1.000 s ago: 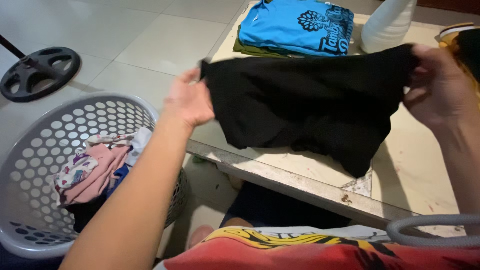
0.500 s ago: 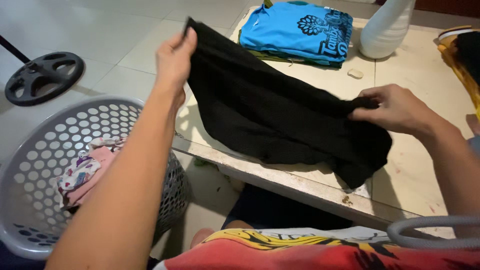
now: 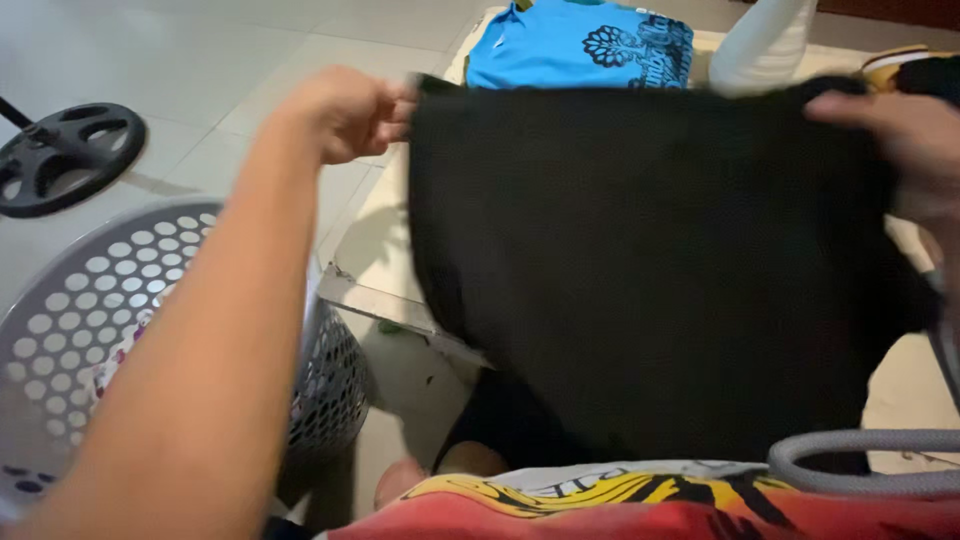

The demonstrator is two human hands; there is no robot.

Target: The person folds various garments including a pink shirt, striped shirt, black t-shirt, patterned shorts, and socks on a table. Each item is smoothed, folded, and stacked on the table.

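A matte black knit cloth (image 3: 650, 270) hangs spread flat across the frame's centre, its top corners pinched by the left hand (image 3: 345, 112) and right hand (image 3: 915, 150), fingers clenched on fabric. Lower left stands a perforated grey plastic basket (image 3: 120, 290); behind, a folded blue shirt (image 3: 580, 45).

Head-worn camera looks steeply down, close over the table (image 3: 385, 262).

L hand (image 3: 345, 112) raised, fingers pinched shut; R hand (image 3: 915, 140) level w/ it, also pinched.

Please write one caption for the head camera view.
Both hands, left hand and right hand, hold up a black cloth garment.
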